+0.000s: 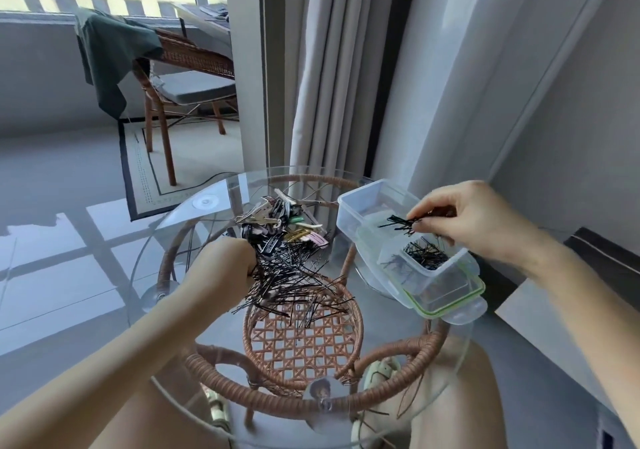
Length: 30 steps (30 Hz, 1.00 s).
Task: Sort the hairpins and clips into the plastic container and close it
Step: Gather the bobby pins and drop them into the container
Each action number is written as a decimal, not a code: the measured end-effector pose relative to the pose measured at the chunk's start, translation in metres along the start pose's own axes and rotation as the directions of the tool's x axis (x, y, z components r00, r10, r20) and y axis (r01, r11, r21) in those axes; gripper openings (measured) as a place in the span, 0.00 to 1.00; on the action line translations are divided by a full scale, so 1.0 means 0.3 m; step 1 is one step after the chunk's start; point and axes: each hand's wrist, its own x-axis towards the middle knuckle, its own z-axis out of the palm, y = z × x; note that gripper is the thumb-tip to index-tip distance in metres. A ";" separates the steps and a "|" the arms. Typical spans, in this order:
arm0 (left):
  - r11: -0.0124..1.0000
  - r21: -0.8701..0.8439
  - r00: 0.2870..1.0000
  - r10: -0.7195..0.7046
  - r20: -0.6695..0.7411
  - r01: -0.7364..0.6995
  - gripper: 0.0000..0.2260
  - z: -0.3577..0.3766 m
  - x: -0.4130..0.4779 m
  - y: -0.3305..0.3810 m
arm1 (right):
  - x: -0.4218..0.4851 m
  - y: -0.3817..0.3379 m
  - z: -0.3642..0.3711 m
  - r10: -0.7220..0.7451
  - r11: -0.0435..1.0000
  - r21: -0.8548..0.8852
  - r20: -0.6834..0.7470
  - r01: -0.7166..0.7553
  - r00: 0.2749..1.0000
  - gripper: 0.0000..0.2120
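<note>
A heap of black hairpins (294, 286) lies on the round glass table (398, 351), with metal and coloured clips (280, 223) piled behind it. My left hand (225, 261) is closed on a bunch of hairpins at the heap's left edge. To the right stands a clear plastic container (363, 203) with a small inner box (433, 268) full of black pins. It rests on its green-rimmed lid (457, 305). My right hand (464, 220) hovers over the container, pinching a few black hairpins (398, 223).
The glass top sits on a rattan frame (301, 344) with a woven shelf below. Grey curtains (332, 78) and a wall stand behind the table. A rattan chair (187, 74) with a green cloth stands on the balcony at the back left. My knees show under the glass.
</note>
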 end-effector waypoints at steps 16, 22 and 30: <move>0.989 -0.128 0.997 -0.078 0.012 0.079 0.09 -0.049 -0.023 0.008 | 0.111 0.149 0.026 0.242 0.927 -0.358 0.347 -0.110 0.906 0.14; 0.939 -0.321 0.992 -0.118 0.033 0.122 0.11 -0.112 -0.023 -0.033 | 0.078 0.115 -0.010 0.118 0.899 -0.433 0.101 -0.063 0.988 0.12; 0.850 -0.518 0.996 -0.082 0.040 0.091 0.03 -0.272 -0.023 0.074 | 0.018 0.087 -0.032 0.039 0.945 -0.323 -0.027 -0.046 0.999 0.09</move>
